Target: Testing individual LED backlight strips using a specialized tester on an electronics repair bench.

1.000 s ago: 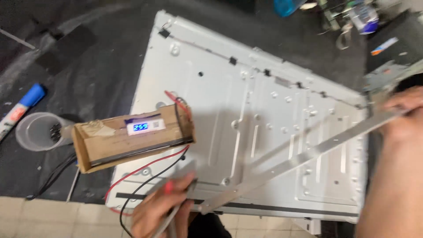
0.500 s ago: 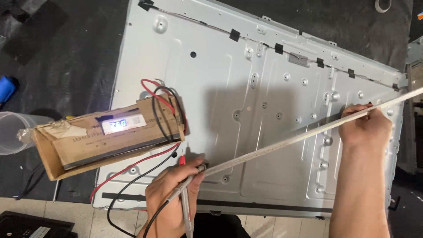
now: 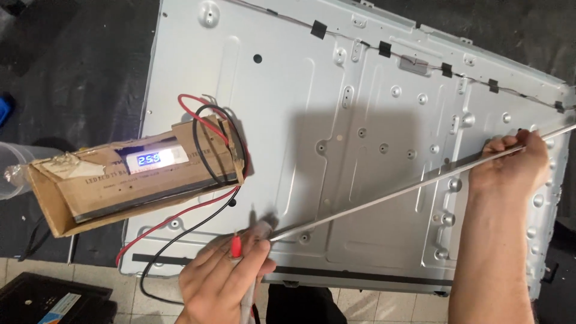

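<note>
1. Grey sheet-metal back panel [image 3: 336, 150] of a flat screen lies face down on a dark mat; a long, thin backlight strip [image 3: 390, 195] crosses it diagonally, low at the near end and running off the right edge.
2. Left hand [image 3: 225, 279] is closed around two test probes [image 3: 249, 243], one red-tipped, and presses them at the near end of the strip. Blur there hides the exact contact point.
3. Right hand [image 3: 510, 162] pinches the strip near its far end, fingers curled over it, holding it just above the panel.
4. Cardboard-cased tester [image 3: 135, 177] with a lit blue display rests on the panel's left edge, overhanging it; red and black leads [image 3: 180, 231] loop from it to the probes.
5. Risks, as judged:
   - probes may slip off the narrow strip and touch the bare metal panel;
   - the strip, held only at its ends, may flex or twist;
   - a tug on the leads may drag the overhanging tester off the edge.
</note>
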